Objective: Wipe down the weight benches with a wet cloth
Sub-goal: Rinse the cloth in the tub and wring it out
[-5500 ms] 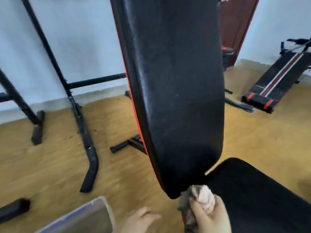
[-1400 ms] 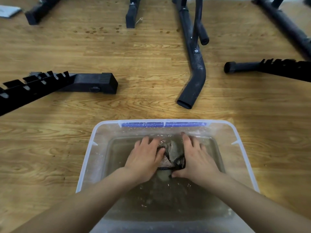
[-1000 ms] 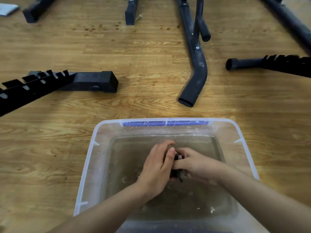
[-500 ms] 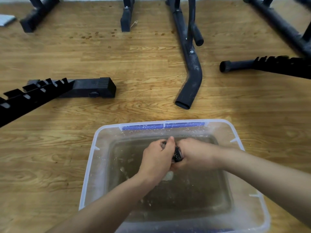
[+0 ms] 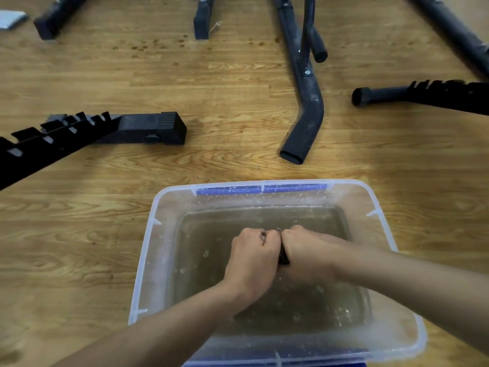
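Observation:
A clear plastic tub (image 5: 144,260) of murky water stands on the wooden floor in front of me. Above the water, my left hand (image 5: 251,258) and my right hand (image 5: 304,252) are clenched into fists side by side, knuckles touching. Both grip the dark wet cloth (image 5: 282,256), of which only a thin dark strip shows between the fists. No padded bench surface is in view, only black frame parts on the floor.
A notched black bench rail with a square foot (image 5: 148,128) lies at the left. A bent black tube leg (image 5: 304,128) points toward the tub. Another notched rail (image 5: 423,95) lies at the right. More frame feet (image 5: 202,19) sit at the top.
Earlier I wiped the bench pad with the cloth. Since then my hands spread the cloth in the tub, then bunched it together and closed into tight fists on it.

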